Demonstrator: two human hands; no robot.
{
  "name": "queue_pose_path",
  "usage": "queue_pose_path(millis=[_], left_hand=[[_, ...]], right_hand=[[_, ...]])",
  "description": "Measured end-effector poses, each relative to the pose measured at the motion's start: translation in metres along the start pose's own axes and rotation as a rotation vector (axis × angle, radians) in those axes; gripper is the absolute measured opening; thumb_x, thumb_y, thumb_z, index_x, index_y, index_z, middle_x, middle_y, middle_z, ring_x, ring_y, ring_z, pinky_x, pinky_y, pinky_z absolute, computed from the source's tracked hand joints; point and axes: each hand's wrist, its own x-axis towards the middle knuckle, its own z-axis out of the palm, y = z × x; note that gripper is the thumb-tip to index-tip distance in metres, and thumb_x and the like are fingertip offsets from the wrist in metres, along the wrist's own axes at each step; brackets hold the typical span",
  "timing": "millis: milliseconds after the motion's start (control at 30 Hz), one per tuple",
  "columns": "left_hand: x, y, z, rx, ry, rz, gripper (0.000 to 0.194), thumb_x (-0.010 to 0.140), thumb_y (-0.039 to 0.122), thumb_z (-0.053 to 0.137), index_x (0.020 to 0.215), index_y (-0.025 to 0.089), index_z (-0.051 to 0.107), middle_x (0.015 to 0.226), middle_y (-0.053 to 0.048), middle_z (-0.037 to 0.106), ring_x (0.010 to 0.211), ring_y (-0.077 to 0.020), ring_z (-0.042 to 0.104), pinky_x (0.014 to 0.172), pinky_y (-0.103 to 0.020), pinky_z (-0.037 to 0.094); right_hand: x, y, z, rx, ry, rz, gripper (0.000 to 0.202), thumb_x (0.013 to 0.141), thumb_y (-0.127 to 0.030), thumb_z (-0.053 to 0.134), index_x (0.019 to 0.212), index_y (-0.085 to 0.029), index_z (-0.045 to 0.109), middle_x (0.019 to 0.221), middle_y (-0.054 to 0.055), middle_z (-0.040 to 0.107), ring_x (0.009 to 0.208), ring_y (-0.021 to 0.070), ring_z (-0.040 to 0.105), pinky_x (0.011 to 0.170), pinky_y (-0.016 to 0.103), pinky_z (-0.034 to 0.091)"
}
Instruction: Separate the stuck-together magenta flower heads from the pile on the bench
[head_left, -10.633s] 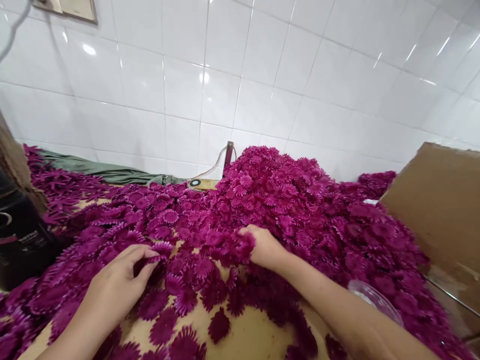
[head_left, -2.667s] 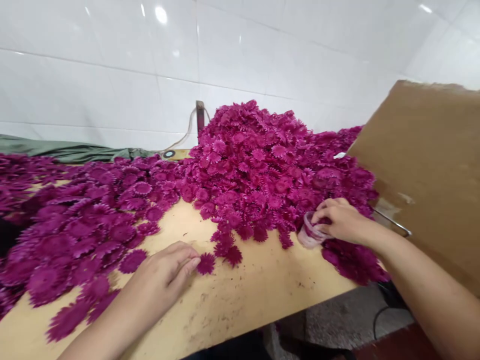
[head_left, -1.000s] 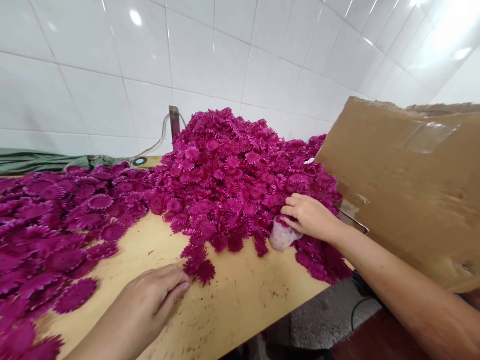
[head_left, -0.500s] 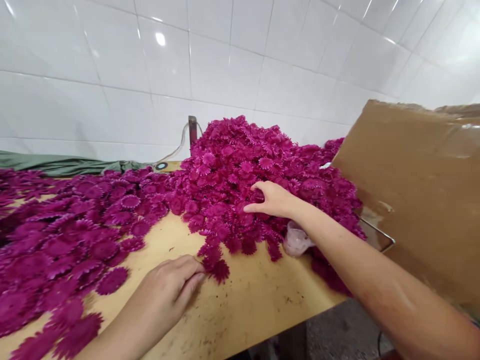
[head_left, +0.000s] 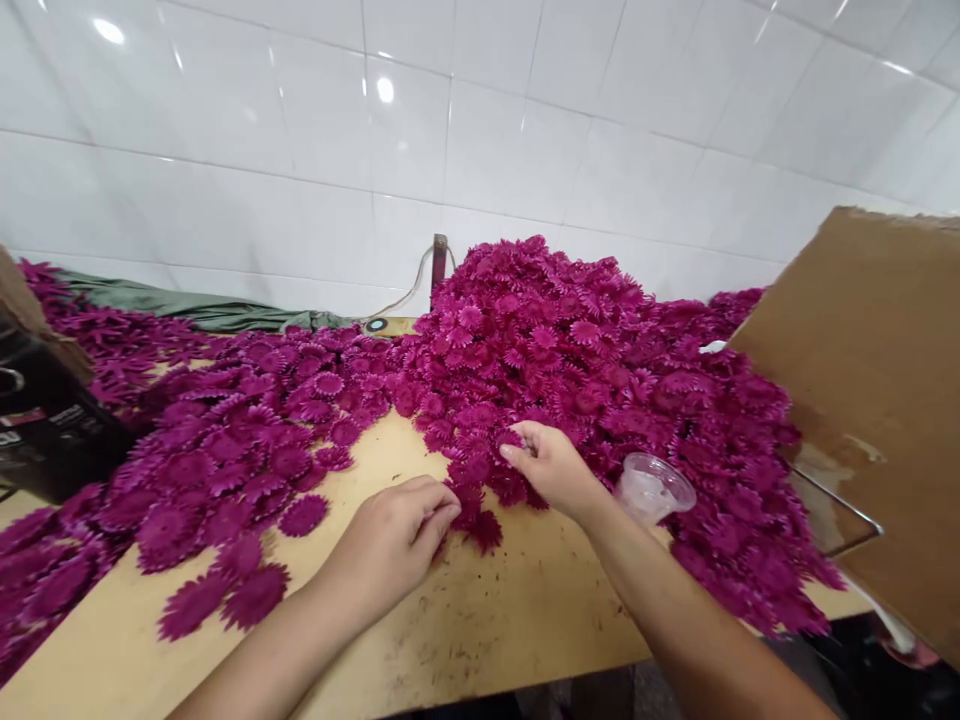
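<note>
Thumb and fingers of my left hand (head_left: 409, 525) are pressed together just above the table. Their tips meet the edge of some loose magenta artificial flowers (head_left: 486, 532), and whatever they pinch is hidden. At the front of a tall heap of the same flowers (head_left: 540, 330), my right hand (head_left: 551, 465) has its fingers curled in, with a magenta flower (head_left: 511, 438) showing at the fingertips. Beside the right wrist a clear plastic cup (head_left: 654, 488) with whitish contents leans against the heap.
More flat flowers (head_left: 225, 470) spread over the left of the yellowish tabletop (head_left: 390, 640). A large cardboard sheet (head_left: 870, 400) stands at right, with a metal wire (head_left: 844, 500) by it. A black box (head_left: 52, 420) is at far left. Green cloth (head_left: 180, 305) lies along the tiled wall.
My right hand has drawn down from the heap toward my left hand, and its spread fingers have closed. The view has turned left, bringing in the black box.
</note>
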Motion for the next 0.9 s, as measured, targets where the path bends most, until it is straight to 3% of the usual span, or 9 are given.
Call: queue_pose_path(millis=[233,333,400,500,600,700,767,900], left_hand=[[0.019,-0.002,0.011,-0.574,0.158,-0.23,0.019,0.075,0.03,0.047,0.083,0.017,0.059,0.075,-0.002,0.062,0.071,-0.0151,0.055,0.067,-0.026,0.043],[0.027,0.0,0.015,-0.766,0.165,-0.276,0.026,0.07,0.031,0.053,0.09,0.015,0.056,0.064,0.002,0.056,0.06,-0.0124,0.05,0.058,-0.025,0.04],[0.029,-0.001,0.017,-0.795,0.181,-0.289,0.028,0.068,0.034,0.055,0.088,0.015,0.054,0.056,0.005,0.048,0.052,-0.0104,0.043,0.052,-0.023,0.036],[0.029,-0.007,0.018,-0.747,0.216,-0.332,0.017,0.069,0.034,0.051,0.068,0.017,0.05,0.053,0.007,0.041,0.049,-0.0093,0.038,0.05,-0.022,0.032],[0.028,-0.013,0.018,-0.631,0.236,-0.342,0.023,0.072,0.033,0.046,0.054,0.02,0.039,0.05,0.006,0.035,0.05,-0.0105,0.036,0.051,-0.023,0.031],[0.027,-0.015,0.017,-0.549,0.273,-0.297,0.024,0.074,0.031,0.042,0.053,0.021,0.036,0.052,0.005,0.036,0.054,-0.0121,0.037,0.053,-0.024,0.032],[0.026,-0.012,0.015,-0.592,0.254,-0.268,0.022,0.074,0.028,0.041,0.054,0.02,0.038,0.053,0.005,0.039,0.055,-0.0122,0.038,0.054,-0.024,0.033],[0.024,-0.006,0.008,-0.783,0.146,-0.236,0.021,0.073,0.027,0.042,0.053,0.019,0.04,0.051,0.005,0.04,0.052,-0.0105,0.038,0.053,-0.023,0.034]], right_hand=[[0.001,-0.006,0.027,-0.02,0.088,-0.049,0.029,0.076,-0.027,0.04,0.049,-0.021,0.033,0.049,-0.004,0.037,0.049,0.0108,0.033,0.052,0.026,0.029],[0.001,-0.009,0.037,0.018,0.082,-0.061,0.02,0.075,-0.026,0.041,0.056,-0.02,0.042,0.056,-0.001,0.046,0.055,0.0127,0.042,0.056,0.027,0.035],[-0.002,-0.01,0.042,0.07,0.056,-0.066,0.012,0.073,-0.026,0.042,0.068,-0.018,0.049,0.066,0.001,0.053,0.063,0.0141,0.049,0.062,0.027,0.04],[-0.007,-0.01,0.049,0.169,0.014,-0.044,0.017,0.072,-0.03,0.045,0.081,-0.016,0.051,0.073,0.003,0.056,0.067,0.0148,0.052,0.065,0.028,0.042],[-0.01,-0.012,0.051,0.136,0.013,-0.012,0.017,0.075,-0.035,0.045,0.076,-0.018,0.049,0.065,0.0,0.052,0.059,0.0133,0.048,0.058,0.026,0.04],[-0.01,-0.014,0.049,-0.011,0.031,-0.017,0.022,0.076,-0.035,0.043,0.059,-0.02,0.041,0.055,-0.003,0.043,0.053,0.0117,0.04,0.054,0.025,0.034],[-0.008,-0.014,0.047,-0.002,-0.04,-0.026,0.026,0.076,-0.034,0.043,0.055,-0.02,0.038,0.054,-0.004,0.039,0.053,0.0112,0.037,0.052,0.025,0.032],[-0.009,-0.01,0.047,0.326,-0.244,0.053,0.027,0.075,-0.043,0.043,0.06,-0.02,0.041,0.051,-0.006,0.036,0.046,0.009,0.032,0.044,0.023,0.028]])
